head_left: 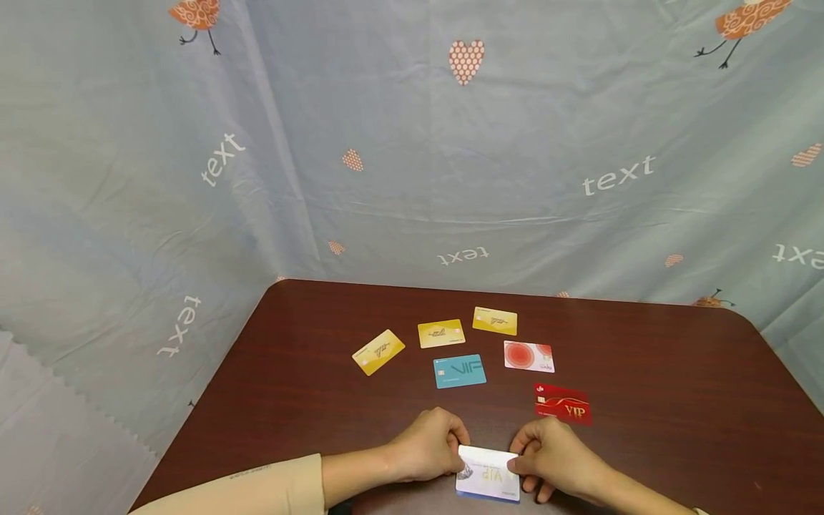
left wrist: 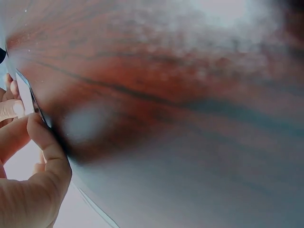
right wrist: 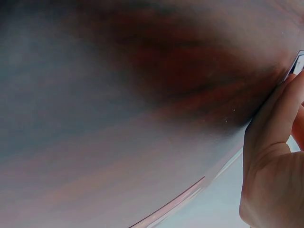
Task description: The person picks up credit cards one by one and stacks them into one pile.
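Note:
Close to the near table edge, a white VIP card (head_left: 486,476) is pinched at both short ends. A blue strip shows along its lower edge, under the white face. My left hand (head_left: 431,447) grips its left end between thumb and curled fingers. At the other end, the thumb of my right hand (head_left: 555,458) lies on the card's face, with the fingers behind and below. The left wrist view shows the card (left wrist: 25,95) edge-on, low over the table, by the fingertips. Only a corner of the card (right wrist: 299,64) appears in the right wrist view.
Beyond my hands lie a red VIP card (head_left: 563,404), a teal card (head_left: 460,371) and a white card with red circles (head_left: 528,356). Three yellow cards (head_left: 440,333) lie farther back on the dark brown table (head_left: 309,400). A patterned grey-blue curtain (head_left: 386,107) hangs behind.

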Demonstrator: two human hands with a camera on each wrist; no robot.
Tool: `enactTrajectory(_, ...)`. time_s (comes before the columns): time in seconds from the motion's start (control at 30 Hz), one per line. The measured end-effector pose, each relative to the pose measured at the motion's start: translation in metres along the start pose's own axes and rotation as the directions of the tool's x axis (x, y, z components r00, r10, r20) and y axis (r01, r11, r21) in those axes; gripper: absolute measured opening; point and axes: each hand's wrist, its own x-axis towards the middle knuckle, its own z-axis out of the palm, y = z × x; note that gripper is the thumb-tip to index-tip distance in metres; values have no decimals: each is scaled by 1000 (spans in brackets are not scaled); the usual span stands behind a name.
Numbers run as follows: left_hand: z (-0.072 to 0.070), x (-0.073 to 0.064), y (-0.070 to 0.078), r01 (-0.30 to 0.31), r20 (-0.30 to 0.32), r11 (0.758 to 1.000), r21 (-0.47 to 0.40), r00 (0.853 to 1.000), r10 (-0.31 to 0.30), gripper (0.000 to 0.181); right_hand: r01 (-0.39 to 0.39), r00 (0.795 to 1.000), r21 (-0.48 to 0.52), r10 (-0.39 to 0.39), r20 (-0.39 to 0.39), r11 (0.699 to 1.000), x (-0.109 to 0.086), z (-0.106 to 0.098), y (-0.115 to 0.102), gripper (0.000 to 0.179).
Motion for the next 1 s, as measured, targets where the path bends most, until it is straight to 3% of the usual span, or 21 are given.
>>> enactTrajectory(0.37,1,1,0,-34,10,995,93,999,33,19,5,999,-49,-7,-32,999,0,2,-2,13)
enactTrajectory(1.0,1,0,0,-47,-1,993,112,999,48,20,42,999,-148,-43,-6,988,0,2,-4,17)
